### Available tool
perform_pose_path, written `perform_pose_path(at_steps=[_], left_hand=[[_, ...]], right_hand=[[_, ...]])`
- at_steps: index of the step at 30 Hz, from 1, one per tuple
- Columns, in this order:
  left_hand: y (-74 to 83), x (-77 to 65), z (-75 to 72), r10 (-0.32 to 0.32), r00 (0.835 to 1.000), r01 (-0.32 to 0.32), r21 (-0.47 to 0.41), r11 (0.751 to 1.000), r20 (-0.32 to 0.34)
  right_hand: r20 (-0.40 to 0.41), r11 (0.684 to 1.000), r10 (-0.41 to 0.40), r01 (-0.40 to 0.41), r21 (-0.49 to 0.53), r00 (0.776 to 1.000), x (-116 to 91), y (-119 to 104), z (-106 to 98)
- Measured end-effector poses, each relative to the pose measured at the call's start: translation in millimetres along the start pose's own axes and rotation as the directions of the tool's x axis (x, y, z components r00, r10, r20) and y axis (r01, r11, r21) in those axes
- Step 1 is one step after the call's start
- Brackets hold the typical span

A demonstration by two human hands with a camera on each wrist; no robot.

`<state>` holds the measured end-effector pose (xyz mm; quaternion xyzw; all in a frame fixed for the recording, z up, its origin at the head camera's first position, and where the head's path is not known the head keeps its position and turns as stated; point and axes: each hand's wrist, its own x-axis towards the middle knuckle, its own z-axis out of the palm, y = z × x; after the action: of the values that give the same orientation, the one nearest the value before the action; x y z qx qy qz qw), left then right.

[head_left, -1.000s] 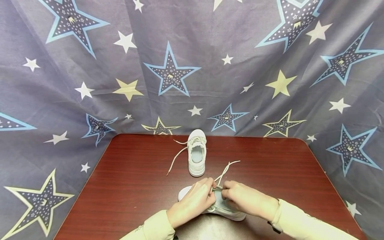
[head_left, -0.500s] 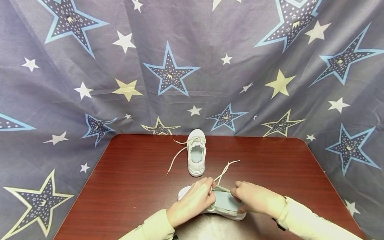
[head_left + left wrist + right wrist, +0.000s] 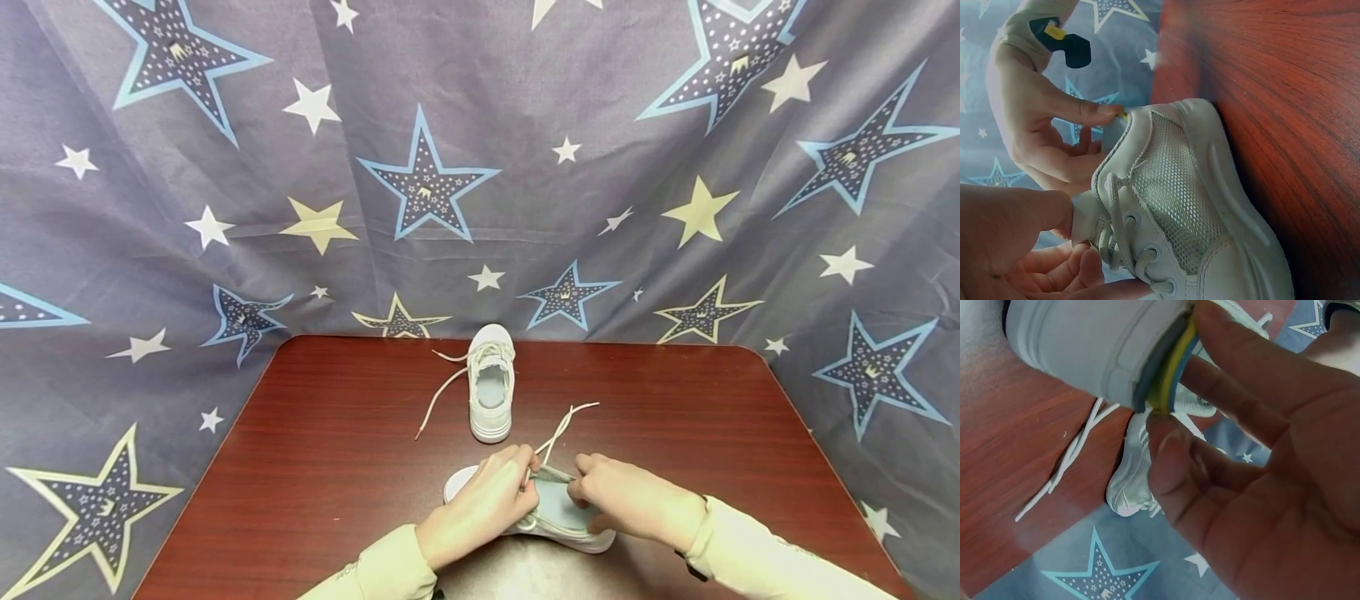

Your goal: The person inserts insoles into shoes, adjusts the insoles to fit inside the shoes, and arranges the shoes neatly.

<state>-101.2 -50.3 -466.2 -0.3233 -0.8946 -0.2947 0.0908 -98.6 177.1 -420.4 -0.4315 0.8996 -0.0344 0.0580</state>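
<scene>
A white lace-up sneaker lies in front of me, its toe to the left. My left hand pinches its tongue, with fingers against the laced eyelets. At the heel opening my right hand holds the rear of a pale blue insole between thumb and fingers. The right wrist view shows the insole's layered blue and yellow edge standing out past the heel collar. The insole's front part is hidden inside the sneaker and behind my left hand.
A second white sneaker stands farther back on the reddish-brown table, toe away from me, its laces trailing left. The near sneaker's laces cross behind it. A star-patterned curtain hangs behind the table.
My right hand has moved right, from over the sneaker's opening to its heel, then slightly back left. More of the insole shows now. My left hand stays in place.
</scene>
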Motion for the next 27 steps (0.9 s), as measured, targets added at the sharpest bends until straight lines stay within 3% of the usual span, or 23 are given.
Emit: perform_pose_path(at_steps=[16, 27], left_hand=[[0.3, -0.2, -2.6, 0.005, 1.0, -0.005, -0.016, 1.0, 0.001], [0.3, -0.3, -1.5, -0.001, 1.0, 0.001, -0.018, 1.0, 0.011]], right_hand=[[-0.067, 0.997, -0.05, 0.046, -0.056, 0.997, 2, -2, 5], [-0.119, 0.962, -0.13, 0.097, -0.254, 0.984, 5, -1, 18]])
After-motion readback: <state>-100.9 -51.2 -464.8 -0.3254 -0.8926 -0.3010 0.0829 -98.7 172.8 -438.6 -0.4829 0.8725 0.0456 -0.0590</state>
